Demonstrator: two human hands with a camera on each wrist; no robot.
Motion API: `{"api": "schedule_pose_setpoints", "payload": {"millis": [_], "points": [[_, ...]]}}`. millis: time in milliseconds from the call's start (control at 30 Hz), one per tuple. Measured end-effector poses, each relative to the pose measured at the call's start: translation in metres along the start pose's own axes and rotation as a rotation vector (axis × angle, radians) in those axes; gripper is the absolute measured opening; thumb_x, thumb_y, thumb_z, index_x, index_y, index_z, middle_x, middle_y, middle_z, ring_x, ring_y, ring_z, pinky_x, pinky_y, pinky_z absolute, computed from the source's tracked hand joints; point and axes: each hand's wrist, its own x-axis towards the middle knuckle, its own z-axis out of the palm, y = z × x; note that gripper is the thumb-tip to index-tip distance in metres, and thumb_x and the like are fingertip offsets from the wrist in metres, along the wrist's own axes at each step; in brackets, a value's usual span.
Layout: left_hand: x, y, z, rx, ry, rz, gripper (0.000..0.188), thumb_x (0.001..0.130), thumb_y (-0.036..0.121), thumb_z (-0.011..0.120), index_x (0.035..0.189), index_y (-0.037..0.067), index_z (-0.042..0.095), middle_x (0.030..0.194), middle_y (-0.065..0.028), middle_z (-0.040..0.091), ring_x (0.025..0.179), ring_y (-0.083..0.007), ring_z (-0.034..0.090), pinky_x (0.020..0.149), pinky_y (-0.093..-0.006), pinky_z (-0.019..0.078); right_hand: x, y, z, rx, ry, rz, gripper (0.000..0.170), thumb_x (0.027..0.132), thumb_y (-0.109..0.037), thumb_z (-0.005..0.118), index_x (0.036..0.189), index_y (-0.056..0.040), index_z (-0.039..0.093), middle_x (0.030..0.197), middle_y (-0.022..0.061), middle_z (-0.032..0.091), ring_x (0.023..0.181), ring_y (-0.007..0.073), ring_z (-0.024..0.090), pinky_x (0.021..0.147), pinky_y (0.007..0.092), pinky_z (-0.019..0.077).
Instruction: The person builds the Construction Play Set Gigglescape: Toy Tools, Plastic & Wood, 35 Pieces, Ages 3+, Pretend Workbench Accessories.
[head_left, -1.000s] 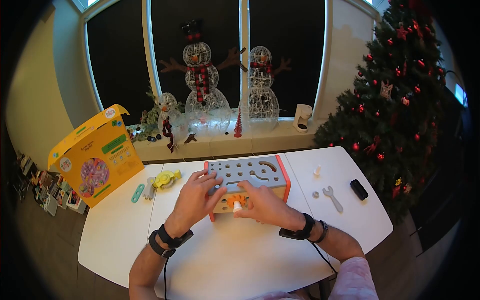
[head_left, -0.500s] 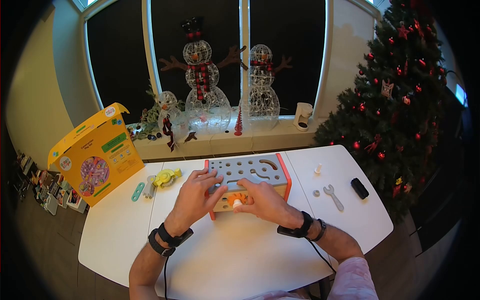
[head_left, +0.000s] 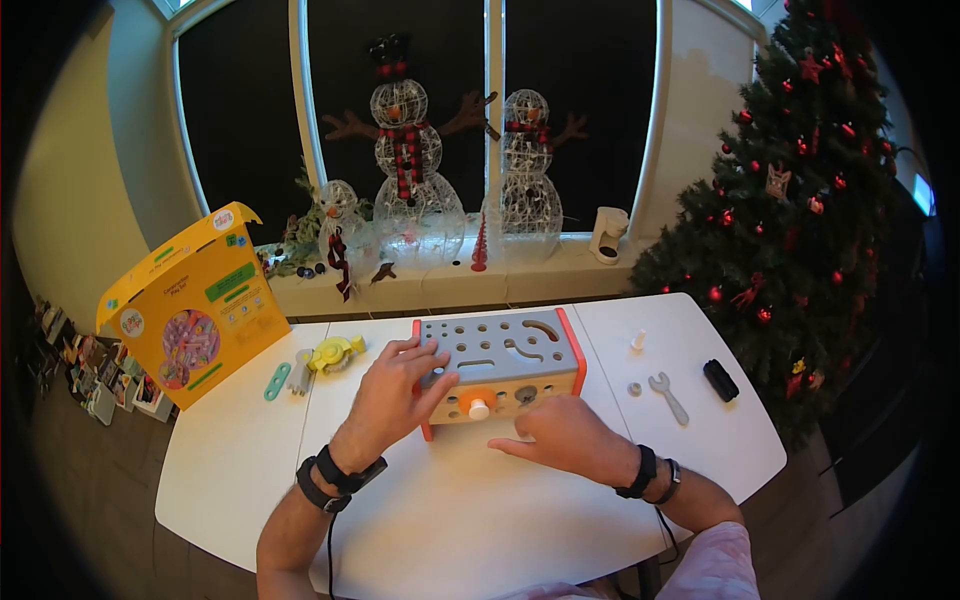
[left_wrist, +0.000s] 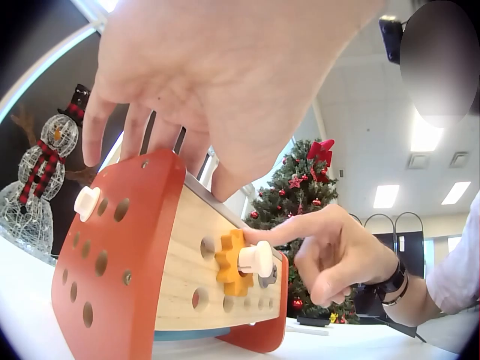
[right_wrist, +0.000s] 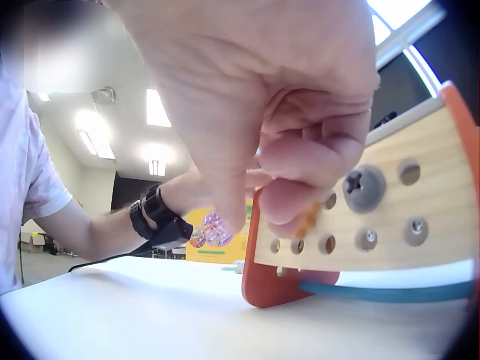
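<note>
The left hand (head_left: 395,388) rests on the left end of a toy workbench's grey top (head_left: 510,373), fingers spread. An orange gear (left_wrist: 226,264) sits on the wooden front panel, with a white bolt (left_wrist: 259,259) through its middle. To the right of that gear the right hand (head_left: 575,438) hovers, holding nothing visible. In the left wrist view its index finger extends to the gear's upper edge beside the bolt, other fingers bent; contact is unclear. A grey cross-slotted screw (right_wrist: 364,189) sits in the same panel.
A yellow box (head_left: 200,310) stands at the left, near a teal strip (head_left: 277,382) and a yellow toy piece (head_left: 335,353). At the right lie a grey wrench (head_left: 668,398), a grey nut (head_left: 635,389), a white bolt (head_left: 638,340) and a black object (head_left: 719,380).
The right hand has moved off the white bolt, rightward and toward the person, uncovering the bolt and grey screw in the head view. The left hand stays on the workbench.
</note>
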Motion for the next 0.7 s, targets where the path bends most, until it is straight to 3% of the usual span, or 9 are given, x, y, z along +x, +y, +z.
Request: {"api": "schedule_pose_setpoints", "payload": {"millis": [67,100,167,533,600,633,700], "points": [[-0.001,0.001,0.001,-0.003,-0.005,-0.003,0.039,0.097,0.027,0.083,0.126,0.001,0.081,0.132,-0.0236,0.077,0.132,-0.0436,0.065,0.114,-0.0476,0.0506,-0.008,0.000,-0.013,-0.045,-0.201,0.062,0.042,0.100,-0.050,0.077,0.092,-0.0090,0.080,0.068,0.0131,0.069,0.066,0.0361,0.071,0.065,0.0460,0.0567],[-0.001,0.002,0.001,-0.005,-0.004,-0.011,0.039,0.097,0.027,0.083,0.125,0.000,0.081,0.132,-0.0236,0.077,0.132,-0.0435,0.065,0.114,-0.0476,0.0507,-0.013,0.000,-0.015,-0.044,-0.201,0.065,0.042,0.100,-0.050,0.077,0.092,-0.0090,0.080,0.068,0.0131,0.069,0.066,0.0361,0.071,0.065,0.0460,0.0567],[0.000,0.003,0.000,-0.008,0.001,-0.015,0.039,0.097,0.027,0.083,0.125,0.000,0.081,0.132,-0.0236,0.077,0.132,-0.0434,0.065,0.114,-0.0476,0.0509,-0.022,0.001,-0.017,-0.078,-0.165,0.109,0.053,0.099,-0.052,0.078,0.068,-0.0094,0.074,0.065,0.0107,0.069,0.063,0.0348,0.070,0.064,0.0440,0.0563],[0.001,0.005,0.000,0.000,-0.012,-0.029,0.038,0.097,0.024,0.083,0.126,0.000,0.081,0.133,-0.0239,0.077,0.134,-0.0417,0.065,0.114,-0.0478,0.0515,-0.053,0.049,-0.050,-0.027,-0.104,0.197,0.039,0.096,-0.044,0.082,0.079,-0.0098,0.079,0.067,0.0067,0.073,0.065,0.0303,0.073,0.066,0.0411,0.0563],[0.001,0.004,0.000,-0.002,-0.010,-0.023,0.038,0.097,0.024,0.083,0.126,-0.001,0.081,0.134,-0.0240,0.077,0.134,-0.0417,0.065,0.114,-0.0479,0.0515,-0.052,0.051,-0.059,-0.010,-0.172,0.301,0.032,0.100,-0.041,0.078,0.097,-0.0086,0.082,0.074,0.0093,0.075,0.075,0.0333,0.075,0.070,0.0446,0.0583],[0.001,0.004,0.000,-0.004,-0.006,-0.016,0.038,0.097,0.024,0.083,0.126,-0.001,0.081,0.134,-0.0240,0.077,0.134,-0.0417,0.065,0.114,-0.0480,0.0514,-0.051,0.050,-0.057,-0.010,-0.176,0.296,0.032,0.100,-0.041,0.078,0.097,-0.0086,0.082,0.074,0.0093,0.075,0.075,0.0333,0.075,0.070,0.0446,0.0583],[0.001,0.005,0.000,0.000,-0.008,-0.025,0.038,0.097,0.024,0.083,0.126,-0.001,0.081,0.134,-0.0241,0.077,0.134,-0.0416,0.065,0.114,-0.0480,0.0514,-0.049,0.045,-0.047,0.061,-0.117,0.195,0.032,0.101,-0.039,0.077,0.118,-0.0109,0.080,0.075,0.0090,0.075,0.074,0.0338,0.075,0.070,0.0453,0.0586]]}}
